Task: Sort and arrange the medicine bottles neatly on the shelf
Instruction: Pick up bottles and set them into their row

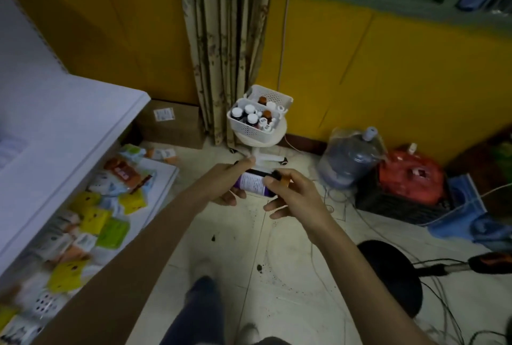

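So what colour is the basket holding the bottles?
White, perforated basket, clearest in the head view.

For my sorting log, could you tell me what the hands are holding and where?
One bottle, lying sideways: the left hand grips its base end, the right hand its cap end.

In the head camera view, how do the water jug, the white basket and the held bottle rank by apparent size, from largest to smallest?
1. Water jug, largest.
2. White basket, though it stands farther away, so its true size is unsure.
3. Bottle held between the left hand and right hand, smallest.
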{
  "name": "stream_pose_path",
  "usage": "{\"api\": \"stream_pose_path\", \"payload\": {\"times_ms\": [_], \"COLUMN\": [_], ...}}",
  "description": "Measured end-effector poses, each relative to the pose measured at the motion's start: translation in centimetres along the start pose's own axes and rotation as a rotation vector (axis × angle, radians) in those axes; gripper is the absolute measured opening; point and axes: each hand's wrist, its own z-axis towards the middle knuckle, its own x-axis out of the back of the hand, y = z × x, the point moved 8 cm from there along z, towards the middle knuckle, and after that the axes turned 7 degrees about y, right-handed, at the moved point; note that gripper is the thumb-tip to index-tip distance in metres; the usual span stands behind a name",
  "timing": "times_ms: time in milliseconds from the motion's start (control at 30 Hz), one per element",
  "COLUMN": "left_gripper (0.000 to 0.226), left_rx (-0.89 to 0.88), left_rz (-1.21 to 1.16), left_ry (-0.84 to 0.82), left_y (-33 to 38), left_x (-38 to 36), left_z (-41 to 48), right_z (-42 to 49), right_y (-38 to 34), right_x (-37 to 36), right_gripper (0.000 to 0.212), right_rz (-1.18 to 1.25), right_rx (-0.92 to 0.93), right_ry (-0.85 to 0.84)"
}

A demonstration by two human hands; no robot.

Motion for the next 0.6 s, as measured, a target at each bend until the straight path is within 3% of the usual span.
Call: {"api": "stream_pose_path", "payload": {"times_ms": [200, 433, 600], "left_gripper": [0.036, 0.044, 0.039], "left_rx": [0.111, -0.089, -0.211], "left_rz": [-0.169, -0.077, 0.065], "left_ry": [-0.002, -0.093, -0.040], "left_y": [2.3, 10.0, 13.1], "left_x": [-0.3, -2.7, -2.8], "left_z": [11.1, 23.9, 29.4], "right_z": [10.7, 24.6, 33.8], "right_y": [-0.8, -3.2, -2.2], "right_x": [0.4, 3.5, 8.0], "right_gripper": [0.023, 0.023, 0.026], "right_rz": [0.037, -0.007, -0.095], "right_rx": [-0.018, -0.030, -0.094], "right_ry": [-0.026, 0.183, 0.355]}}
